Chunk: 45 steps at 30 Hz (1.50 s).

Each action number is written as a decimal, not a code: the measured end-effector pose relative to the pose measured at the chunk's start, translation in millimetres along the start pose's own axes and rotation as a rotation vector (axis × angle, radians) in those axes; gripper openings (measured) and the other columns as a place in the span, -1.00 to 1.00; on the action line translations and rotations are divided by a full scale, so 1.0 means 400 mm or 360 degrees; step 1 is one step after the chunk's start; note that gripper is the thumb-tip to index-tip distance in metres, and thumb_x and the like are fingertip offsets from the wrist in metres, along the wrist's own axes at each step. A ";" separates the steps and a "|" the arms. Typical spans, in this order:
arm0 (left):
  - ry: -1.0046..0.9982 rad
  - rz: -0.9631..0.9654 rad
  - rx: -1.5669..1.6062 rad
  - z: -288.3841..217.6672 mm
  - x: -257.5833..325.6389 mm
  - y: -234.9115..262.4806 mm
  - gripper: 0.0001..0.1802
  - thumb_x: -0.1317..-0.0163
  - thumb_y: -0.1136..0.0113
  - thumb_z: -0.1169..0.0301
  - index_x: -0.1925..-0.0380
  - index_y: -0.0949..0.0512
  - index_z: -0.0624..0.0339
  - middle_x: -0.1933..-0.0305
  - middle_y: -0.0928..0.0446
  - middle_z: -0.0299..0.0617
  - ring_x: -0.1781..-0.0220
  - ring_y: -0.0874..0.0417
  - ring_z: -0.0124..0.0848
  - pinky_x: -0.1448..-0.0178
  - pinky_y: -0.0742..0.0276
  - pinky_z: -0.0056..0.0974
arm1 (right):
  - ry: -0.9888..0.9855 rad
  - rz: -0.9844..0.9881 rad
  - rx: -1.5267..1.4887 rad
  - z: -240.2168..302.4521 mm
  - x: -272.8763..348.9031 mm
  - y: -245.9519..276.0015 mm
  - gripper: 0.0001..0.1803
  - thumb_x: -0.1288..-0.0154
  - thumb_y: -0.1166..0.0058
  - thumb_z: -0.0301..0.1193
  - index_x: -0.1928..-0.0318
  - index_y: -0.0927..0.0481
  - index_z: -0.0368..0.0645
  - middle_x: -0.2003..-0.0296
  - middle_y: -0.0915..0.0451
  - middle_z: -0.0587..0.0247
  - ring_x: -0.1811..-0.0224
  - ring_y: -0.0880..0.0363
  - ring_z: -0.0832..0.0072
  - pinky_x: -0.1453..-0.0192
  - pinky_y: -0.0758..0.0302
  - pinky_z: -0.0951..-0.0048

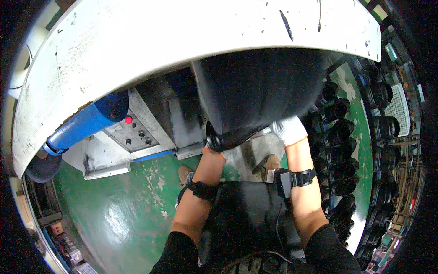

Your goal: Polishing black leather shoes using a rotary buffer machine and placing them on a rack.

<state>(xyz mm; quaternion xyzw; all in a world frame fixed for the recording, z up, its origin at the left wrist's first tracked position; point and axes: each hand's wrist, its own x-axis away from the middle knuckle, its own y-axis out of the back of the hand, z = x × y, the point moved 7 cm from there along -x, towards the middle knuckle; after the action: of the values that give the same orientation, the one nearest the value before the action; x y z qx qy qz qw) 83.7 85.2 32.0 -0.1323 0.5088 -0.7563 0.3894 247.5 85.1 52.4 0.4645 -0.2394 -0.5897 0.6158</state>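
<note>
A black boot (235,138) lies across the front of a large dark roller (255,91) under a white hood, and seems to touch its lower side. My left hand (215,150) is at the boot's ribbed end; only an orange glove cuff shows, and the fingers are hidden by the black material. At the other end my right hand (289,130), in a white glove with an orange cuff, grips the boot, its fingertips partly out of sight.
The white hood (219,27) overhangs the work. Left of the roller are a blue pipe (86,124) and a control panel (139,132) with a red button. Rows of black boots (340,150) stand on racks to the right, with a white basket (398,109) beyond.
</note>
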 end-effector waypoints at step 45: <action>-0.0463 0.0075 -0.0818 0.009 -0.071 0.072 -0.41 -0.43 0.22 -0.04 -0.31 -0.32 0.05 -0.33 -0.38 -0.14 -0.31 -0.39 -0.07 -0.39 -0.32 0.01 | -0.0051 -0.0077 0.1034 0.199 -0.017 0.165 -0.53 -0.42 0.18 -0.34 -0.26 -0.38 -0.26 -0.21 -0.45 -0.02 -0.27 -0.38 0.14 -0.39 -0.29 0.21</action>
<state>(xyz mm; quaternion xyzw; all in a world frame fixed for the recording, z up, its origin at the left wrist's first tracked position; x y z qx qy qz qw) 117.7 98.4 14.0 -0.3217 0.6255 -0.5664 0.4295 212.4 60.4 146.5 0.6328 -0.4137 -0.5042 0.4173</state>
